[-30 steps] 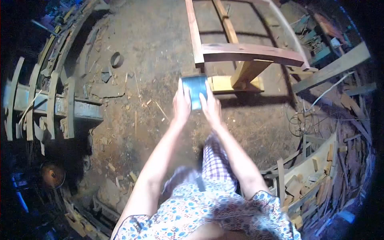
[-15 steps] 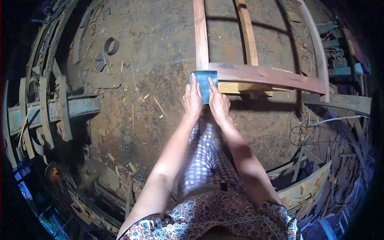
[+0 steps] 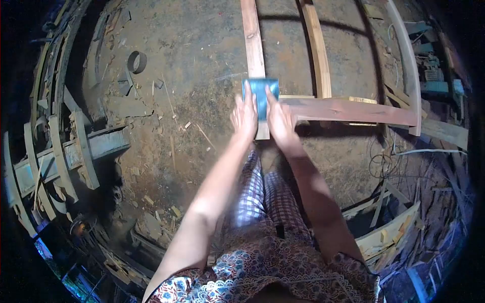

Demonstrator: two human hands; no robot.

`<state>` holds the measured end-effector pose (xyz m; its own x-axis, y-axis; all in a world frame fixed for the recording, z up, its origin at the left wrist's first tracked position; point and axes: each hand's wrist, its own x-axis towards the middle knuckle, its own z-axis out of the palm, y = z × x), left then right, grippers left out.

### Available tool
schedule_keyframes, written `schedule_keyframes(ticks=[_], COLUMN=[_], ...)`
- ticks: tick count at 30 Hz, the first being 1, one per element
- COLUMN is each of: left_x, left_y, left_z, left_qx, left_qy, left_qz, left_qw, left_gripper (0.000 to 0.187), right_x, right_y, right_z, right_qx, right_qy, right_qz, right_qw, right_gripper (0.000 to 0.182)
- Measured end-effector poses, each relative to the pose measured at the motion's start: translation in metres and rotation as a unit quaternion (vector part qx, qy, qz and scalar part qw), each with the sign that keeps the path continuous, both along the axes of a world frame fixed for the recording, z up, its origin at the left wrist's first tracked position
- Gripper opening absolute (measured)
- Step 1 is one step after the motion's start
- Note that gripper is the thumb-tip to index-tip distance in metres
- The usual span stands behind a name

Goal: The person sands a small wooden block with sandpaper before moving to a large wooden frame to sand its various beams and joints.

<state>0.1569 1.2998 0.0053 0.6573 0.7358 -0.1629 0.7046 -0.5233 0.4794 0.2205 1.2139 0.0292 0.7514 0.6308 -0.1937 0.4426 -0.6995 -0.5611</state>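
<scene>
Spreading across the whole view, the dirt floor is littered with chips and offcuts, which suggests woodworking is done right on the ground. Lying on it from twelve o'clock toward the centre is a wooden frame of long rails joined by a reddish cross rail, flat and low so that its top faces can be reached from above. At nine o'clock a stack of curved wooden parts rests out of the way, and at four o'clock more scrap timber is heaped near tangled cord. Just above centre, a blue-green sheet, likely abrasive paper, lies on the left rail at its joint with the cross rail. The left hand presses on its left side and the right hand on its right, fingers extended close together and flat on the sheet, not curled around it, a hold that seems meant to press it against the wood.
</scene>
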Motion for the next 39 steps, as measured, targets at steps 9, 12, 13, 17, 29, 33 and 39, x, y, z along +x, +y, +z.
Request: schedule_keyframes(ticks=[9,12,13,17,29,33,39], left_x=[-0.031,0.01,0.021,0.003,0.016,-0.017,0.047], left_y=[-0.022,0.015,0.025,0.016,0.031,0.001,0.054], left_z=[-0.001,0.006,0.002,-0.002,-0.015,0.0,-0.003], left_qx=[-0.003,-0.02,0.01,0.0,0.025,-0.055,0.03], left_qy=[0.047,0.012,-0.047,-0.007,-0.027,0.054,0.001], left_qz=[-0.028,-0.025,-0.032,-0.041,-0.046,-0.038,-0.045], left_qw=[0.998,0.999,0.998,0.999,0.998,0.996,0.999], left_gripper=[0.048,0.052,0.052,0.052,0.057,0.059,0.048], right_x=[-0.025,0.022,0.028,0.011,0.037,0.001,0.054], right_y=[-0.018,0.022,0.028,0.012,0.033,0.0,0.054], right_z=[0.01,-0.012,-0.012,-0.012,-0.016,0.001,-0.007], right_qx=[-0.123,-0.019,0.001,-0.028,-0.009,-0.09,0.006], right_qy=[0.022,-0.056,-0.056,-0.022,-0.097,-0.022,-0.098], right_qz=[0.002,-0.005,-0.008,0.006,0.029,0.054,0.026], right_qw=[0.992,0.998,0.998,0.999,0.995,0.994,0.995], right_gripper=[0.046,0.042,0.04,0.041,0.038,0.042,0.037])
